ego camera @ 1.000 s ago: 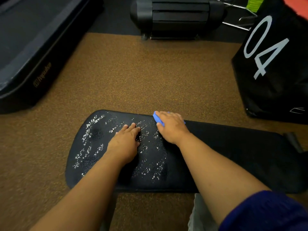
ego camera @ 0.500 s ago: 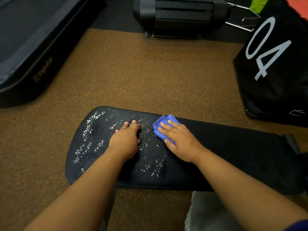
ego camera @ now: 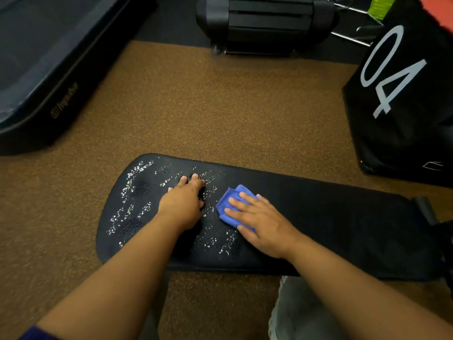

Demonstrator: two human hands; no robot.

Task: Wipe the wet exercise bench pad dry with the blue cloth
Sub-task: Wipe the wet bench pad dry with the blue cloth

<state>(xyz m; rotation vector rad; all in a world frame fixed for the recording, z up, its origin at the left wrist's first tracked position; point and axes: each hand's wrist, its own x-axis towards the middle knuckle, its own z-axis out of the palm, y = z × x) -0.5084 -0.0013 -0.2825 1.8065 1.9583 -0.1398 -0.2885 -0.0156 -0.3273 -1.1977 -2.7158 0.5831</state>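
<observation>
The black bench pad (ego camera: 331, 224) lies across the lower middle of the view, its rounded left end speckled with water droplets (ego camera: 130, 190). A folded blue cloth (ego camera: 226, 204) sits on the pad just right of the droplets. My right hand (ego camera: 259, 220) presses flat on the cloth with straight fingers, covering most of it. My left hand (ego camera: 183, 204) rests palm down on the wet part of the pad, fingers pointing away from me. More droplets glisten between and below both hands.
Brown speckled floor (ego camera: 220, 106) surrounds the bench. A dark treadmill base (ego camera: 49, 69) lies at far left, a black machine (ego camera: 264, 20) at the top, and a black box marked 04 (ego camera: 402, 94) stands at right.
My right hand slid the blue cloth from the pad's far edge toward me, across the pad. The left hand stayed put on the wet area.
</observation>
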